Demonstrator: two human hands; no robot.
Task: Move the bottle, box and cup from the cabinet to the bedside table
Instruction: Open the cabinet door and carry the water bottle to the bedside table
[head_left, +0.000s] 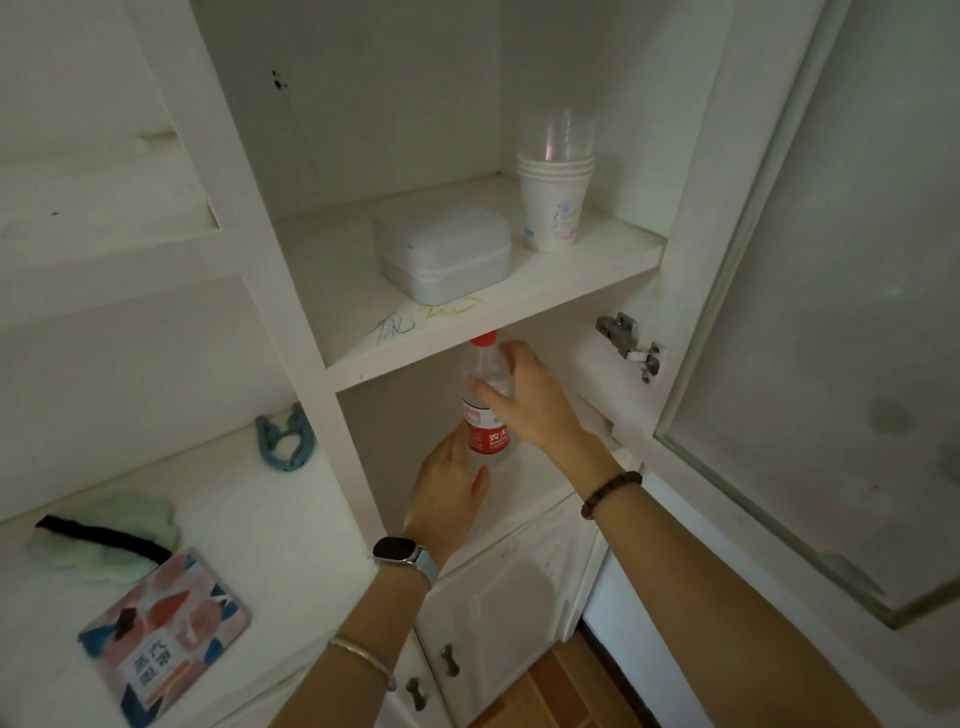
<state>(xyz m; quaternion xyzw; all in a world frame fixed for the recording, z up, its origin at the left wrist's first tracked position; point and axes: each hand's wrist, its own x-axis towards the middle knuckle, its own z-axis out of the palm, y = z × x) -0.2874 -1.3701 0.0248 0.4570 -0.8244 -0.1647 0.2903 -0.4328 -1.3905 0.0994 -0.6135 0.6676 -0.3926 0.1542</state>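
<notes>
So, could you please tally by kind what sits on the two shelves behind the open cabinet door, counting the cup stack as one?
bottle: 1
box: 1
stack of cups: 1
Total: 3

- The bottle (486, 431) has its base hidden behind the left hand (447, 499), and whether those fingers curl round it cannot be told.
- Its cap top is hidden by the shelf (519, 306) edge.
- The right hand (527, 402) covers the bottle's right side.
- The clear cups (558, 137) are too blurred to count.
- The glass door (831, 312) is cut off at the right edge.
</notes>
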